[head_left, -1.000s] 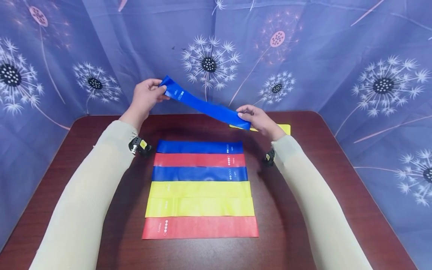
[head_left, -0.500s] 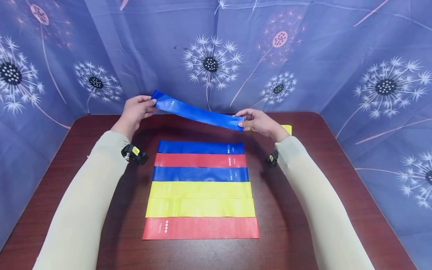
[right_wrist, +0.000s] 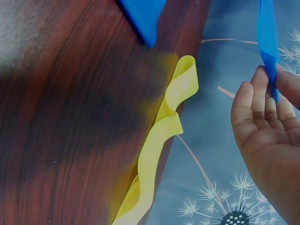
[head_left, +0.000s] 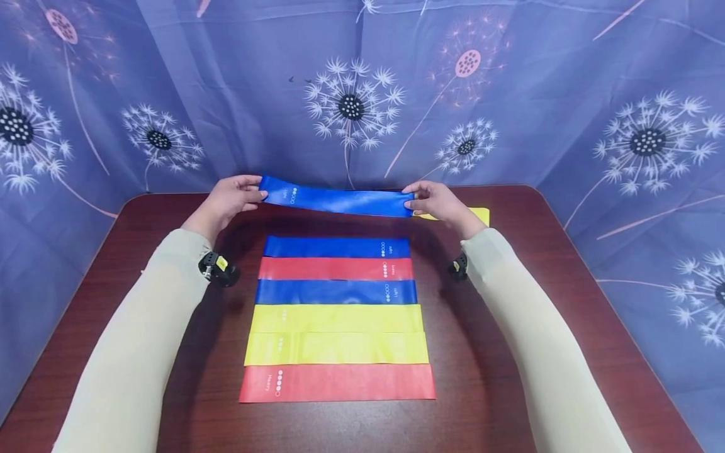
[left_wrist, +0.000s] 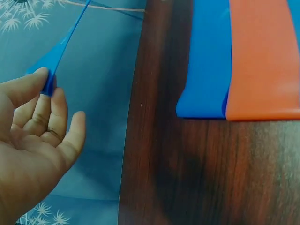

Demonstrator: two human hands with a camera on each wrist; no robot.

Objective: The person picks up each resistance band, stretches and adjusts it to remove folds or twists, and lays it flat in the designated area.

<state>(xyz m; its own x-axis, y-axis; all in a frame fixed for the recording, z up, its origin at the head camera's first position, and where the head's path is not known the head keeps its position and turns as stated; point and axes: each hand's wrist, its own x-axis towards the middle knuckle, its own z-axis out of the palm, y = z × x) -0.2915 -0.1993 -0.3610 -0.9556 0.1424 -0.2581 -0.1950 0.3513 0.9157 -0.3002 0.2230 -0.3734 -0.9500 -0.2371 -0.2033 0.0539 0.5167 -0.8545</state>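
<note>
A blue resistance band [head_left: 340,201] marked Light is stretched between both hands above the table's far edge. My left hand [head_left: 229,198] pinches its left end between thumb and fingers, which the left wrist view shows up close. At the other end my right hand [head_left: 436,202] pinches the band the same way. Nearer me several bands lie flat in a column, from the far side: blue [head_left: 337,247], red [head_left: 335,268], blue [head_left: 334,292], yellow [head_left: 340,318], yellow [head_left: 345,348] and red [head_left: 345,382] marked Heavy.
Behind my right hand a yellow band [right_wrist: 152,159] stands wavy on its edge along the far rim of the brown table [head_left: 538,352]. A purple curtain [head_left: 255,82] with dandelion prints hangs directly behind and at both sides.
My left hand has come down and slightly left, bringing the held blue band from a steep slant to nearly level. The right hand has barely shifted. The column of bands is unchanged.
</note>
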